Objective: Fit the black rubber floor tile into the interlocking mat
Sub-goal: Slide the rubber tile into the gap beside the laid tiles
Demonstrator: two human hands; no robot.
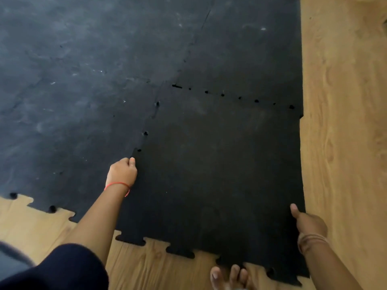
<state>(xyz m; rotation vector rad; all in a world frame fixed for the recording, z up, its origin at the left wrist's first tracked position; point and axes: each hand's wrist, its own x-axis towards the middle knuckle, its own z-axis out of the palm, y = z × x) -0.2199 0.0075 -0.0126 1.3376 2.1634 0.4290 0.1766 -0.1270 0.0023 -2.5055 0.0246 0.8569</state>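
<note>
Black rubber fills most of the view: the tile (pixel 219 174) lies flat on the wood floor (pixel 343 122), its far edge and left edge meeting the mat (pixel 83 80), its right edge running free along the bare boards. The far seam looks mostly closed, though small dark gaps dot its length. The left seam is closed at the far end but appears to stand slightly proud near the left hand (pixel 122 171).

That hand is curled at the seam, fingers (pixel 131 161) hooked on or pressing the tile's edge; whether they pinch the rubber or only bear down on it cannot be told. The right hand (pixel 310 222) holds the tile's right edge near the near corner, thumb on top and the other fingers hidden beneath or behind. A bare foot (pixel 230 276) sits at the near toothed edge.

The step in hand seems to be seating the left seam. To do it well, the person would likely line each tab over its socket first, then press down tab by tab toward the near end, rather than push the whole edge at once. The right hand can nudge the tile leftward to keep the teeth meshed. Forcing misaligned tabs risks buckling the rubber
</note>
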